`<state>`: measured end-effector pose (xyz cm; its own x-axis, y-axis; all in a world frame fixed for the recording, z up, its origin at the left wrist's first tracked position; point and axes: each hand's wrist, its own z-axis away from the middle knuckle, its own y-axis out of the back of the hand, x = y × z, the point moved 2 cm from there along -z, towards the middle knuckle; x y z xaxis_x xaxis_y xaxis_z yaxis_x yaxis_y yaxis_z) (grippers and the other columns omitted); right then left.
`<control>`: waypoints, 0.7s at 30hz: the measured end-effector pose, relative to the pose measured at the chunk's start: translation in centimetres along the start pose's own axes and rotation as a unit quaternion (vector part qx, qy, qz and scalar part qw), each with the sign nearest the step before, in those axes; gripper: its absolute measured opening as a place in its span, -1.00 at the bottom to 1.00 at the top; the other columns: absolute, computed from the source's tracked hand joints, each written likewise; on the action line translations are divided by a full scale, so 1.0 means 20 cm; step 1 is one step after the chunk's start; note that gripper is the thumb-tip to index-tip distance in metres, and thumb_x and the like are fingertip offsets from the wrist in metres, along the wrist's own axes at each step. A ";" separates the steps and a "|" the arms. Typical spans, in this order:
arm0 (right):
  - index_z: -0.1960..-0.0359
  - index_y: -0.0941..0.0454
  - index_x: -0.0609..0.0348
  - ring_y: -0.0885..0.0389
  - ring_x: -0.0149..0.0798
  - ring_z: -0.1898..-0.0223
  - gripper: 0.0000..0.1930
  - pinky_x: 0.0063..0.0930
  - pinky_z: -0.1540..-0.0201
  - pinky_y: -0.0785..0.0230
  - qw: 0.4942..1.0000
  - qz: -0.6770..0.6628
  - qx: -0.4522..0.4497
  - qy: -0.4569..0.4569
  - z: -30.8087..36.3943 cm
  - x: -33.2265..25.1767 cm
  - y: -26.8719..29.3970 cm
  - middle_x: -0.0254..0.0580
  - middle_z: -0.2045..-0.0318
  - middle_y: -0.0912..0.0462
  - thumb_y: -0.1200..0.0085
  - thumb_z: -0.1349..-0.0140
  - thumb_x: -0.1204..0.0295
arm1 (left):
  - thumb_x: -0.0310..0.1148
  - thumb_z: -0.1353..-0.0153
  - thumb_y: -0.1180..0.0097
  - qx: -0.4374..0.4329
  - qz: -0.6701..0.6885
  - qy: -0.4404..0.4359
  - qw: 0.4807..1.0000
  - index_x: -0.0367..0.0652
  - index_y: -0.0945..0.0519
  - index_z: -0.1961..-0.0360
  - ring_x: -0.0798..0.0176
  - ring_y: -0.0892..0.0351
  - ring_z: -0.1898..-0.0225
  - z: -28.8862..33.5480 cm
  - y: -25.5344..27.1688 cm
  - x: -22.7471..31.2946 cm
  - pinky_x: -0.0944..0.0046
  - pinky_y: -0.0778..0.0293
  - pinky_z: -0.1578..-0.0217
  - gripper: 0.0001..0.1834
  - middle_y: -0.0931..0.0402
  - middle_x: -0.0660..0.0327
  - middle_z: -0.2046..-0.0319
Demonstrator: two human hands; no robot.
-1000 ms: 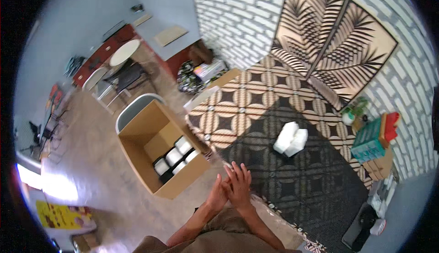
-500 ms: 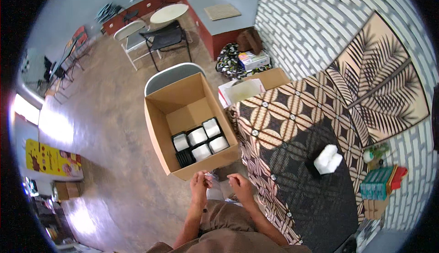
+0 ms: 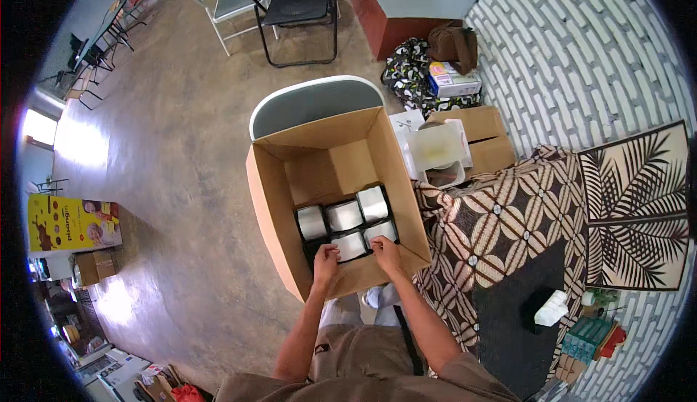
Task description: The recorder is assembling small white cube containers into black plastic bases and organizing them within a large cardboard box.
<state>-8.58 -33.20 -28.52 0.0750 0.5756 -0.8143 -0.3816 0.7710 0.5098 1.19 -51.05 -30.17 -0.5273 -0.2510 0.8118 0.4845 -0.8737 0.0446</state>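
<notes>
A deep brown cardboard box (image 3: 279, 231) stands open in front of me. Several black containers with white, slightly shiny tops sit in rows on its bottom. My left hand (image 3: 326, 260) reaches over the box's near wall, fingers curled in a pinch by the left side of the near middle white top (image 3: 350, 246). With bent fingers pressed together, my right hand (image 3: 385, 252) is at the near right white top (image 3: 380, 232). What lies between the fingertips of either hand is too small to make out.
A grey chair (image 3: 319, 100) is behind the box. To the right stands a table with a patterned cloth (image 3: 501, 217), holding a white bundle (image 3: 551, 308). Beyond are a white plastic tub (image 3: 438, 148), a cardboard carton (image 3: 479, 130), bags (image 3: 410, 75) and a black folding chair (image 3: 298, 11).
Both hands have moved forward from in front of the box to inside its near side, over the white tops. The view has shifted, bringing the box closer.
</notes>
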 end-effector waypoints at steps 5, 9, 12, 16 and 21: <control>0.22 -0.62 0.18 -0.67 -0.22 0.33 -0.83 -0.40 0.22 -0.48 0.981 0.028 -0.094 -0.168 -0.13 0.28 -0.18 -0.12 0.39 -0.69 -0.06 -0.20 0.43 | -0.52 -0.16 0.01 0.069 -0.215 -0.040 0.973 -0.27 -0.54 0.17 0.06 -0.58 0.25 -0.24 -0.08 -0.13 0.15 -0.49 0.21 -0.79 -0.57 0.02 0.26; 0.20 -0.61 0.18 -0.66 -0.07 0.24 -0.82 -0.29 0.16 -0.47 0.982 0.033 -0.168 -0.084 -0.14 0.18 -0.63 -0.01 0.30 -0.67 -0.05 -0.21 0.44 | -0.52 -0.14 0.02 0.257 -0.314 -0.032 0.913 -0.29 -0.49 0.04 -0.14 -0.42 -0.04 -0.40 0.34 -0.50 0.02 -0.32 -0.09 -0.67 -0.45 -0.13 0.04; 0.18 -0.60 0.18 -0.63 0.02 0.20 -0.82 -0.22 0.13 -0.46 0.991 0.035 -0.124 -0.019 -0.29 0.23 -0.59 0.02 0.27 -0.66 -0.03 -0.23 0.45 | -0.53 -0.14 0.03 0.281 -0.285 0.016 0.916 -0.32 -0.41 -0.07 -0.20 -0.33 -0.14 -0.57 0.17 -0.53 0.00 -0.24 -0.19 -0.58 -0.37 -0.19 -0.06; 0.14 -0.56 0.25 -0.53 0.14 0.06 -0.77 -0.02 0.02 -0.39 0.987 0.075 -0.076 0.117 -0.46 0.05 -0.76 0.20 0.15 -0.58 0.02 -0.26 0.41 | -0.50 -0.16 0.02 0.285 -0.221 0.106 0.927 -0.30 -0.36 -0.15 -0.19 -0.28 -0.20 -0.45 0.15 -0.41 -0.02 -0.20 -0.22 -0.53 -0.29 -0.21 -0.14; 0.14 -0.55 0.24 -0.52 0.17 0.05 -0.77 -0.08 0.01 -0.39 0.965 0.211 -0.145 0.057 -0.80 0.19 -0.99 0.20 0.17 -0.57 0.08 -0.23 0.45 | -0.47 -0.22 0.02 0.271 -0.074 0.113 0.953 -0.22 -0.35 -0.18 -0.12 -0.23 -0.24 -0.34 0.01 -0.33 0.02 -0.14 -0.25 -0.54 -0.27 -0.12 -0.17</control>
<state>-15.49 -50.54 -46.16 -0.2400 0.7750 -0.5846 -0.5989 0.3557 0.7175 0.09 -52.25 -39.50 -0.7250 -0.2792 0.6296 0.6503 -0.5787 0.4922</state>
